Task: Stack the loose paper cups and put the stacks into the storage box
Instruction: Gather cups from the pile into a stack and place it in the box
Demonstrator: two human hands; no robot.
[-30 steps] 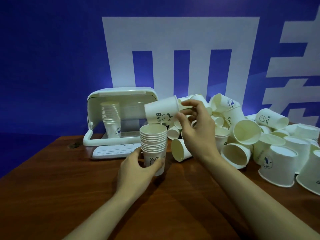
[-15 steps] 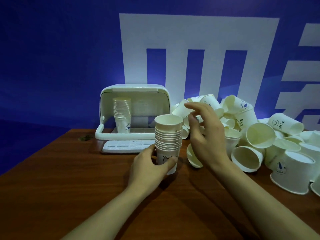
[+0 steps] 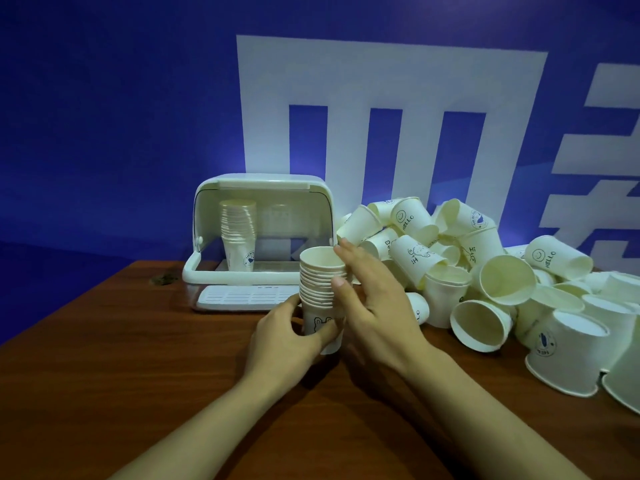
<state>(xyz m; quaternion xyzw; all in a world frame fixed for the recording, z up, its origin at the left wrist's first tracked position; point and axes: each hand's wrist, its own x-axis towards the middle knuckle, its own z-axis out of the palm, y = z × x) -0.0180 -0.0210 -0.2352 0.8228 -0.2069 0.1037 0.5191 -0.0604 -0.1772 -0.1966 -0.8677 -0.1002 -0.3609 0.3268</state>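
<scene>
A stack of nested paper cups [image 3: 322,289] stands upright on the wooden worktop [image 3: 121,358] near the middle of the view. The left hand [image 3: 287,336] wraps its fingers around the lowest cup, grasping the stack at its base from 7 o'clock. The right hand [image 3: 375,299] lies against the stack's 3 o'clock side with fingers nearly straight, thumb tip on the rims and fingertips at the top cup's lip; it clasps nothing. At 11 o'clock from the stack sits the white storage box [image 3: 259,233], lid raised, holding another cup stack [image 3: 239,237] in its left half; its right half looks free. A slotted white tray [image 3: 242,297] lies between box and hands. Loose cups [image 3: 485,282] pile from 1 to 4 o'clock, reaching the worktop's right edge. Bare wood spreads from 6 to 9 o'clock.
</scene>
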